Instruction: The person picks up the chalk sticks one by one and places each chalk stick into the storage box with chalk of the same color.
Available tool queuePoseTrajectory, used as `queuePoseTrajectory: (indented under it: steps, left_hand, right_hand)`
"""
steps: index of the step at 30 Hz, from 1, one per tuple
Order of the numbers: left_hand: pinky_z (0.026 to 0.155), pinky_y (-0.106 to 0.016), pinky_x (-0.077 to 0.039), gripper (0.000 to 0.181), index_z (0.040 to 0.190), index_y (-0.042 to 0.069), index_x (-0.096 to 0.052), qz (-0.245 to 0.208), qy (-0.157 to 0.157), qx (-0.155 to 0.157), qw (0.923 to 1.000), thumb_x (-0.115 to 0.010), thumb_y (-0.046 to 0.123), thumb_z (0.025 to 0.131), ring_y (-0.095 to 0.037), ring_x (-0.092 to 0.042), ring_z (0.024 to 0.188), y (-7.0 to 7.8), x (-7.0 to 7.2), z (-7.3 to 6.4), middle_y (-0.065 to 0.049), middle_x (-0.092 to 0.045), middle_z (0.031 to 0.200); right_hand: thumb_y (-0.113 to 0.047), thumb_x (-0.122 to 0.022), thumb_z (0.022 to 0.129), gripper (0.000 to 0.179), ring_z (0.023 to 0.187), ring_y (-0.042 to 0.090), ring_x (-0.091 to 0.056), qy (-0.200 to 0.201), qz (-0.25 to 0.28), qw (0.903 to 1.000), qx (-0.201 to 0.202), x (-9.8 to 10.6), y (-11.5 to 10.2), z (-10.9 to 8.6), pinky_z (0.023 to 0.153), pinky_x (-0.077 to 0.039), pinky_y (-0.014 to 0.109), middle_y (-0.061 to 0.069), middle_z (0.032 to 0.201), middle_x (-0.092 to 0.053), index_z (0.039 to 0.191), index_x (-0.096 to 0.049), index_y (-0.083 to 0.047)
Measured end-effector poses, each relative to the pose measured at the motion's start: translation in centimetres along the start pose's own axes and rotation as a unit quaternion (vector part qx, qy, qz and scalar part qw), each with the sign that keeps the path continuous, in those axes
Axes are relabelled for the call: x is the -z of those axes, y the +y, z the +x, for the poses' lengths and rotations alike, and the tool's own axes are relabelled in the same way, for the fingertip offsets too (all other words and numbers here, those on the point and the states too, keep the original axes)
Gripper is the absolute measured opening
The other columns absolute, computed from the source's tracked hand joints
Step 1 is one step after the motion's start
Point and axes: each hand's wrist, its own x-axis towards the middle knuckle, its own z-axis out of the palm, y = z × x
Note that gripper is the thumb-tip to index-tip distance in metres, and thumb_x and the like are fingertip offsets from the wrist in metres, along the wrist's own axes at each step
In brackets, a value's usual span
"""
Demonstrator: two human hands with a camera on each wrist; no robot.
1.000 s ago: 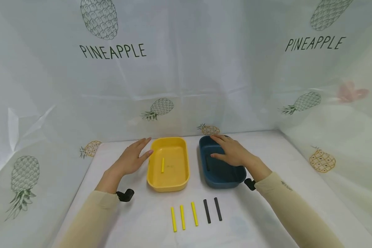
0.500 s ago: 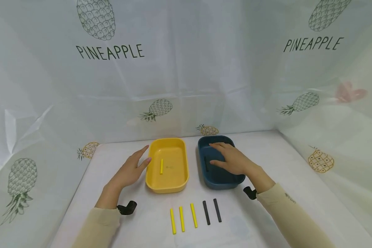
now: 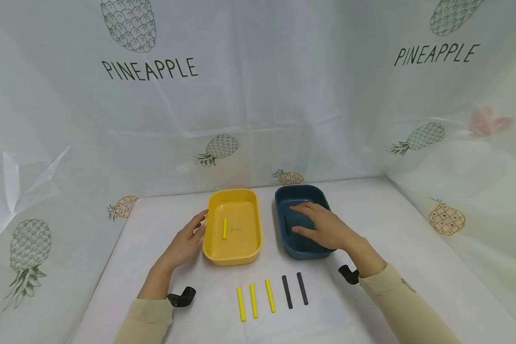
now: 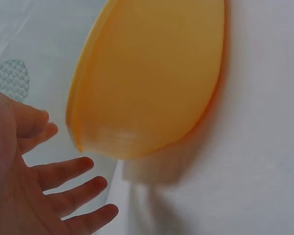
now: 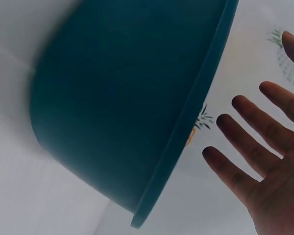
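Note:
My left hand (image 3: 187, 246) is at the left side of a yellow plastic bin (image 3: 241, 246), fingers loosely extended. In the left wrist view its fingers are spread beside the bin's rim (image 4: 74, 117) and grip nothing. Inside that bin lies one yellow stick (image 3: 225, 229). Above the dark blue bin (image 3: 305, 254) is my right hand (image 3: 327, 229), with fingers extended and holding nothing. The right wrist view has those fingers (image 5: 235, 174) spread apart near the blue bin's rim (image 5: 186, 129). A dark stick (image 3: 286, 224) lies in the blue bin, which my hand partly covers.
On the white table in front of the bins lie three yellow sticks (image 3: 253, 301) and, to their right, two black sticks (image 3: 287, 292), roughly in a row. A pineapple-print sheet (image 3: 258, 95) hangs behind and at both sides.
Both hands have come lower and a little nearer to me. The left fingertips have sunk from above the yellow bin's rim to its left side. The bins and sticks stay in place.

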Motion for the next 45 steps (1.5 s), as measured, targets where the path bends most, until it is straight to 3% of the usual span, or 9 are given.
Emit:
queuePoseTrajectory:
  steps: [5,10,17,25,32,45]
  left_hand:
    - [0.123,-0.066,-0.029,0.054,0.165,0.033,-0.024,-0.031,0.002,-0.002,0.9995,-0.039,0.028,0.113,-0.041,-0.033,0.154,-0.5,-0.6,-0.2,-0.016,-0.031,0.169]
    - [0.126,-0.063,-0.025,0.055,0.164,0.034,-0.025,-0.055,-0.002,0.004,0.9985,-0.038,0.024,0.112,-0.041,-0.031,0.156,-0.9,-0.8,-0.5,-0.013,-0.027,0.171]
    - [0.127,-0.062,-0.021,0.053,0.164,0.035,-0.026,-0.093,-0.005,0.02,0.9955,-0.037,0.026,0.113,-0.039,-0.026,0.158,-1.2,-1.2,-0.3,-0.009,-0.024,0.173]
    - [0.127,-0.065,-0.016,0.051,0.161,0.046,-0.025,-0.095,0.001,0.007,0.9955,-0.038,0.035,0.113,-0.04,-0.022,0.159,-1.5,-1.6,0.6,-0.013,-0.028,0.17]
    - [0.128,-0.065,-0.012,0.05,0.16,0.051,-0.024,-0.122,-0.005,0.006,0.9925,-0.038,0.041,0.113,-0.037,-0.02,0.16,-2.0,-2.3,1.2,-0.009,-0.023,0.173]
    - [0.127,-0.065,-0.011,0.048,0.156,0.057,-0.026,-0.13,0.019,0.035,0.9907,-0.038,0.044,0.112,-0.036,-0.018,0.161,-3.4,-3.5,0.7,-0.007,-0.022,0.174]
  right_hand:
    - [-0.049,-0.067,0.099,0.063,0.141,0.032,-0.052,0.004,-0.002,0.9999,0.012,0.0,-0.7,-0.2,0.112,-0.048,0.057,0.008,0.153,-0.054,0.152,-0.053,-0.019]
    - [-0.051,-0.066,0.099,0.062,0.14,0.028,-0.053,-0.001,0.007,0.9998,0.018,-0.2,-1.3,-0.2,0.112,-0.049,0.055,0.004,0.152,-0.055,0.152,-0.054,-0.022]
    - [-0.048,-0.069,0.098,0.059,0.138,0.026,-0.055,-0.004,0.004,0.9998,0.019,-0.6,-2.0,-0.6,0.111,-0.051,0.052,0.003,0.15,-0.056,0.149,-0.056,-0.023]
    - [-0.047,-0.069,0.098,0.056,0.136,0.023,-0.057,-0.002,-0.001,0.9997,0.024,-1.1,-2.4,-1.0,0.109,-0.053,0.048,0.0,0.148,-0.057,0.147,-0.059,-0.023]
    - [-0.043,-0.071,0.098,0.05,0.132,0.019,-0.059,0.006,0.004,0.9995,0.031,-2.1,-2.9,-1.5,0.106,-0.055,0.044,-0.003,0.145,-0.059,0.144,-0.06,-0.028]
    - [-0.043,-0.07,0.099,0.046,0.128,0.012,-0.06,-0.015,0.013,0.9977,0.065,-3.4,-5.0,-1.6,0.107,-0.055,0.04,-0.008,0.141,-0.061,0.14,-0.063,-0.025]
